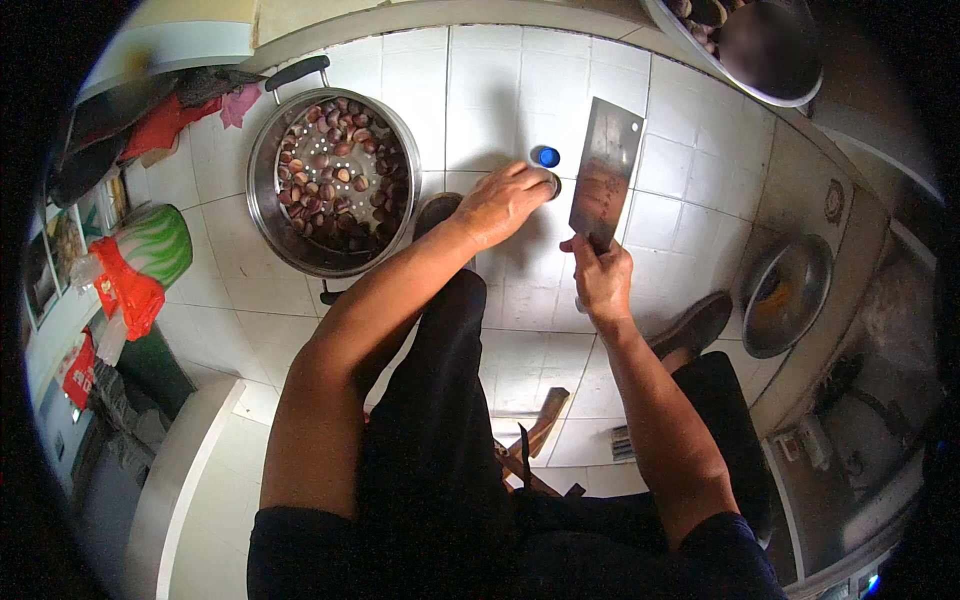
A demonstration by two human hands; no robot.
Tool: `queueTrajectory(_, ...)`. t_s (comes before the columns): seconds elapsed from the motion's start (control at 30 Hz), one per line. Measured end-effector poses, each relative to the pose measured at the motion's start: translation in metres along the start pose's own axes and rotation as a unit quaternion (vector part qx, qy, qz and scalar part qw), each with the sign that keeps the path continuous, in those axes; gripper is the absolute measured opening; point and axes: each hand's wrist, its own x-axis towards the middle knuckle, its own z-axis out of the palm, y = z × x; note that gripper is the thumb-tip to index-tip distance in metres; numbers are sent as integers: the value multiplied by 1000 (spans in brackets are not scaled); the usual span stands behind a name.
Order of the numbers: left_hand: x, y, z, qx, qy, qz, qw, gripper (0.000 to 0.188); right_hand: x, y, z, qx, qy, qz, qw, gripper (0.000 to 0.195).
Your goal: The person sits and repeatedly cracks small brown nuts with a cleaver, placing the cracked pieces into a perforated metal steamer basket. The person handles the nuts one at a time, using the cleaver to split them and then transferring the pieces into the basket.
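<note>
My right hand (604, 281) grips a cleaver by its handle, and the broad steel blade (609, 161) points away from me. Wet brownish smears mark the lower half of the blade. To its left, my left hand (504, 204) reaches low over the white floor tiles, its fingertips closed on a small dark round object (555, 186) that they partly cover. Just beyond those fingertips is a blue bottle cap (549, 157). Left of my left arm stands a steel pot (256, 184) with a perforated bottom, and many chestnuts (342, 149) lie inside it.
A metal bowl (787, 345) leans at the right near my shoe (697, 322). At the upper right is a basin (802, 99) with chestnut-like pieces. A green-and-white bag (169, 244) with red plastic stands left. Wooden stool legs (547, 420) show beneath me.
</note>
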Motion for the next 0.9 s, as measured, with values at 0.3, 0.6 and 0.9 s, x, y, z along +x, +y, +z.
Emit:
queueTrajectory(0.3, 4, 11, -4, -40, 22, -127, 991, 38, 11, -1, 4, -16, 14, -35, 999, 33)
queueTrajectory(0.6, 6, 7, 12, -43, 25, -116, 992, 22, 13, -12, 7, -148, -23, 5, 989, 33)
queueTrajectory(0.9, -43, 23, 23, -101, 53, -116, 987, 26, -6, -9, 16, -148, -44, -68, 986, 30)
